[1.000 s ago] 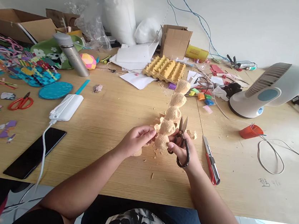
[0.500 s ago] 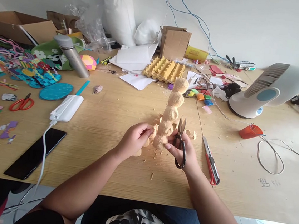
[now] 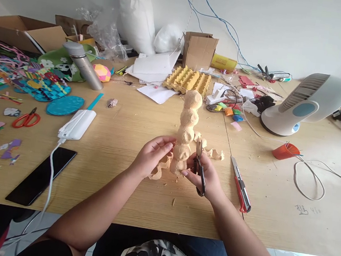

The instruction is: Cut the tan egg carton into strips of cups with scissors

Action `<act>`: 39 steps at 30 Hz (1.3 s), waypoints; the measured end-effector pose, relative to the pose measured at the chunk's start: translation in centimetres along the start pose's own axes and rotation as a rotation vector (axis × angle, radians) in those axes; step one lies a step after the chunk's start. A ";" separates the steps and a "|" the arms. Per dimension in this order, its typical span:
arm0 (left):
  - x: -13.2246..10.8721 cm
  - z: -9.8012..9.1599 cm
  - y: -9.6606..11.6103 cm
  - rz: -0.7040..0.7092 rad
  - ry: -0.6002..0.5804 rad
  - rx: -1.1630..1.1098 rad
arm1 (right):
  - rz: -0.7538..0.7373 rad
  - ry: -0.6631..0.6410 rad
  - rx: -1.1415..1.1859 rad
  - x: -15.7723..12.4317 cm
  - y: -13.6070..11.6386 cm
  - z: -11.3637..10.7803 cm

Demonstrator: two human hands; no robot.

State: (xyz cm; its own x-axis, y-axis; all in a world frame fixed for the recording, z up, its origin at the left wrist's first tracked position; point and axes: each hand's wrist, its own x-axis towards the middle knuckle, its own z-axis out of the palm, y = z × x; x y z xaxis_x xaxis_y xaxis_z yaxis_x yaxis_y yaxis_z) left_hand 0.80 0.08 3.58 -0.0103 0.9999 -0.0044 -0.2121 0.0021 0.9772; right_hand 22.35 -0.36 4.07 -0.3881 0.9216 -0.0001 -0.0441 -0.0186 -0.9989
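A tan strip of egg carton (image 3: 185,134) with a row of rounded cups stands upright between my hands. My left hand (image 3: 153,155) has its fingertips closed at the strip's left edge. My right hand (image 3: 209,177) pinches the strip's lower end and also holds black-handled scissors (image 3: 201,173), blades pointing up and slightly apart. Torn carton scraps (image 3: 213,153) lie behind my right hand. Another curled scrap (image 3: 156,172) shows beneath my left fingers; whether it touches them I cannot tell. Small crumbs dot the tabletop nearby.
A red utility knife (image 3: 240,185) lies right of my right hand. Farther right are an orange cup (image 3: 285,151) and a white fan (image 3: 308,104). On the left lie a phone (image 3: 41,177), a power bank (image 3: 77,124) and red-handled scissors (image 3: 26,118). A yellow egg tray (image 3: 188,80) sits behind.
The carton strip has shifted left and stands straighter. My right hand has moved left with the scissors, and more scraps show behind it. My left fingertips have come up against the strip.
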 end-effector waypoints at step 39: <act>1.0 -1.4 0.2 0.475 0.055 0.821 | 0.040 -0.058 0.041 -0.1 -0.2 -0.2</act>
State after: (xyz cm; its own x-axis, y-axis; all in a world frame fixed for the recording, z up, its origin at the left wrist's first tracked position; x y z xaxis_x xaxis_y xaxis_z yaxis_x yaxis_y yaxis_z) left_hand -0.62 1.05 3.48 0.0307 0.8962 0.4426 0.5787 -0.3770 0.7232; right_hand 22.60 -0.35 4.30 -0.4432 0.8957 -0.0355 -0.0650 -0.0716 -0.9953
